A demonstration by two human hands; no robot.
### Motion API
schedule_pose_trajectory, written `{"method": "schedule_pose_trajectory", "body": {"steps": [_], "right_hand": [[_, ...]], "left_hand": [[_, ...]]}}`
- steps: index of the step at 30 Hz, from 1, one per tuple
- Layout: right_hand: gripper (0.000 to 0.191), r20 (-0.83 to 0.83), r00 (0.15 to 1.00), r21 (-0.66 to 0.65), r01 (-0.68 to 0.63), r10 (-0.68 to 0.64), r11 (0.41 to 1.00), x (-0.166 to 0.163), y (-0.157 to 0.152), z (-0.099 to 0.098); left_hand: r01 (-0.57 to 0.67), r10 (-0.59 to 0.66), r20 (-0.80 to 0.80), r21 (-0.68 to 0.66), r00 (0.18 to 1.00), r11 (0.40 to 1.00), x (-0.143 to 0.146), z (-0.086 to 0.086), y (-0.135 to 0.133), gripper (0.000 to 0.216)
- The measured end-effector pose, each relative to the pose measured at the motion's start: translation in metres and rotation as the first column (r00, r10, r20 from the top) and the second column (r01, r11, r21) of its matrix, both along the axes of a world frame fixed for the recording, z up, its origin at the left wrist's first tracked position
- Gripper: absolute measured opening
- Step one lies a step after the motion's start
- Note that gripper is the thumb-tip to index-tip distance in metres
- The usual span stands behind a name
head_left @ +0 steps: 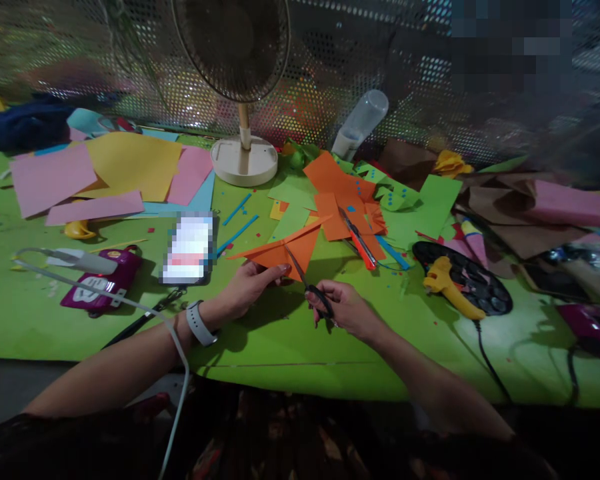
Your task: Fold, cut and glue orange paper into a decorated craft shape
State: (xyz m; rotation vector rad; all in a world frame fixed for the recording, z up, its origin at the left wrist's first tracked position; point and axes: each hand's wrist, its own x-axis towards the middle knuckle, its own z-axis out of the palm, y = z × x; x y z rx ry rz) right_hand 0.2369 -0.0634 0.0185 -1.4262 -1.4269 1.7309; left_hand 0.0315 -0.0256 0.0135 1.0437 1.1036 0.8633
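Note:
My left hand (247,287) pinches the lower edge of a folded sheet of orange paper (305,250), thumb on top. Black-handled scissors (321,301) are in my right hand (347,308), its fingers wrapped through the loops. The blades point up and left, and lie across the orange paper close to my left thumb. Just beyond the paper, a red utility knife (363,247) rests on more orange paper pieces (330,213). Thin blue paper strips (240,227) lie to the left of the held sheet.
A phone (189,248) and a purple power bank (103,281) with a white cable lie left. A white fan (244,161) stands behind, near a plastic bottle (363,123). On the right, a yellow glue gun (450,290) rests on a black tray (497,293). Pink paper (53,177) lies far left.

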Motion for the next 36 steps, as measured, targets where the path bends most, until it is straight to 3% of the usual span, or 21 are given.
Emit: {"method": "schedule_pose_trajectory", "body": {"steps": [5,31,36], "right_hand": [[0.046,-0.012,1.0,-0.019,0.01,-0.01,1.0,0.0,0.0,0.0],[0.046,-0.008,1.0,0.038,0.001,-0.001,0.999,0.001,0.0,-0.004],[0.05,0.017,1.0,-0.007,-0.002,0.002,1.0,0.003,0.004,-0.004]], "left_hand": [[0.018,-0.016,-0.059,0.027,0.998,0.999,-0.002,0.0,0.0,0.027],[0.05,-0.051,0.008,0.067,0.999,0.997,-0.003,-0.007,0.003,0.018],[0.022,-0.022,0.001,0.019,1.0,1.0,-0.004,-0.01,0.006,0.017]]}}
